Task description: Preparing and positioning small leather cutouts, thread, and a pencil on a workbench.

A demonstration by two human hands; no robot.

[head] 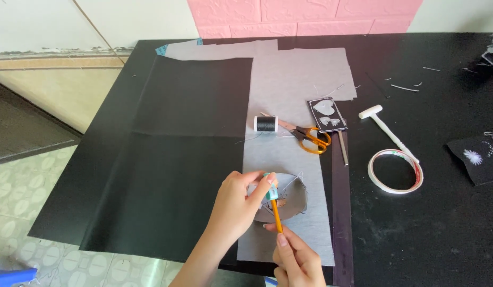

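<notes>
Two hands work at the near edge of a black table (443,223). The left hand (237,204) reaches in from below, and its fingers (262,183) pinch a small blue-green thing (271,191) at the top of a pencil; I cannot tell just what that small thing is. The right hand (295,260) is lower down, and its fingers grip the bottom part of the orange pencil (277,215). The pencil stands a bit tilted between the two hands. Both hands are closed on what they hold.

Under the hands lies a round grey cloth piece (294,202) with loose threads on it. It rests on a long grey cloth (283,154) that runs up the middle of the table. A big black sheet (172,159) lies to the left of the grey cloth and covers part of it.

Farther up on the grey cloth sit a spool of black thread (266,124) and scissors with orange handles (310,137), just beside each other. A small black card with white heart shapes (327,114) is near the scissors. To the right, on the bare table, lie a white tool with a T-shaped top (387,130) and a ring of tape (396,171), touching each other. A black cloth scrap with a white flower shape (475,158) lies at the far right
</notes>
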